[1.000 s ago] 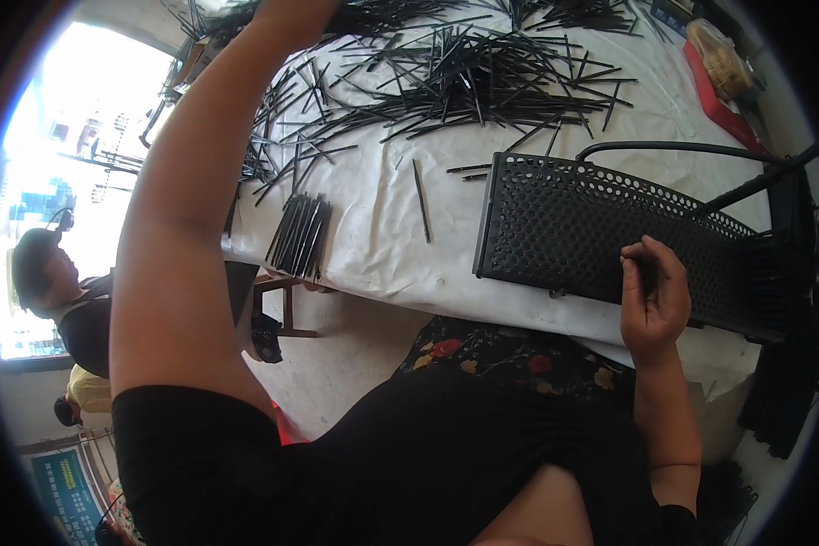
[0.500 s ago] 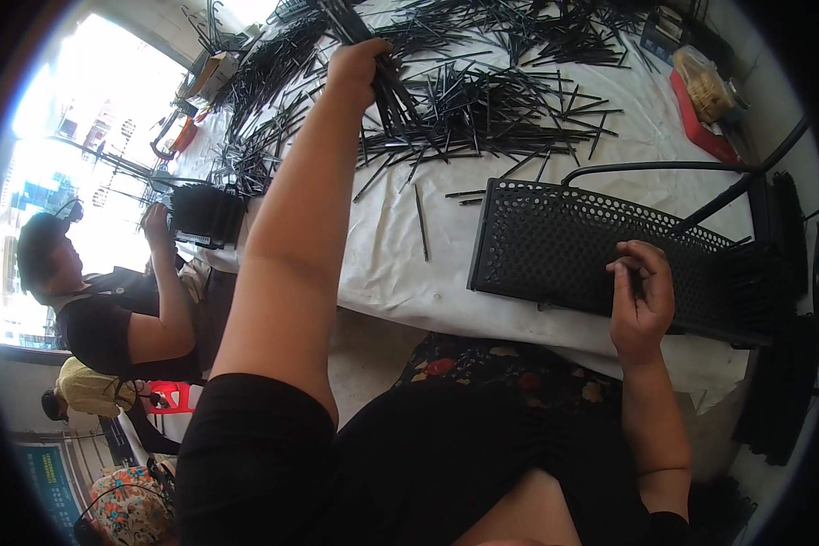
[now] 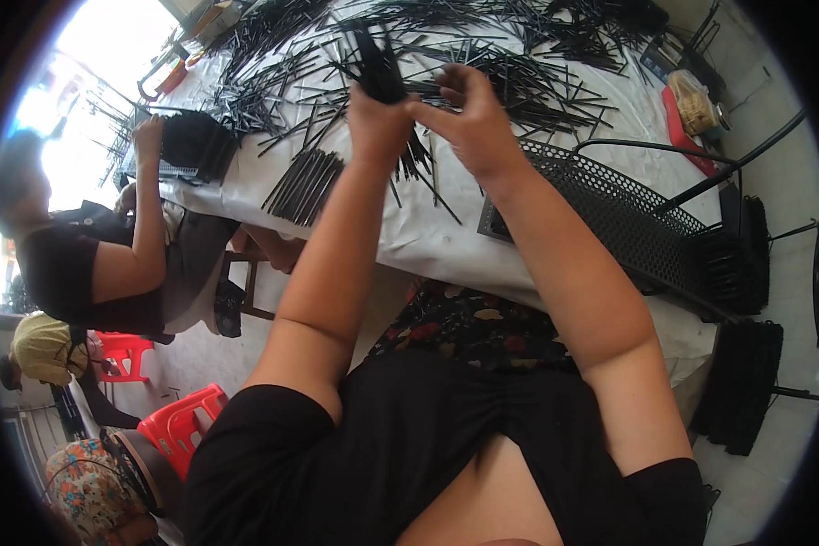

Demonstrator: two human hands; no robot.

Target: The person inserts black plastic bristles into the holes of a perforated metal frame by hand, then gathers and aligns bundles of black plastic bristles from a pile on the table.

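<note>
My left hand point(image 3: 379, 126) grips a bundle of thin black sticks point(image 3: 376, 59) above the middle of the white-covered table. The bundle's upper ends fan out and are blurred. My right hand point(image 3: 475, 123) is raised close beside it, fingers apart, with the thumb reaching to the left hand near the bundle; whether the thumb touches a stick I cannot tell. A neat row of black sticks point(image 3: 302, 187) lies left of my left forearm. Beyond both hands spreads a loose heap of similar sticks point(image 3: 555, 91).
A black perforated metal tray point(image 3: 601, 187) with curved handles stands at the right, brush-like black pieces point(image 3: 723, 268) at its end. Farther right is a red container point(image 3: 687, 136). At the left a co-worker point(image 3: 82, 237) sits by another black rack point(image 3: 196, 146). Red stools point(image 3: 184, 428) stand behind.
My left hand has drawn back toward me with the bundle. My right hand has left its place over the tray and come up beside it. The row of sticks is now uncovered.
</note>
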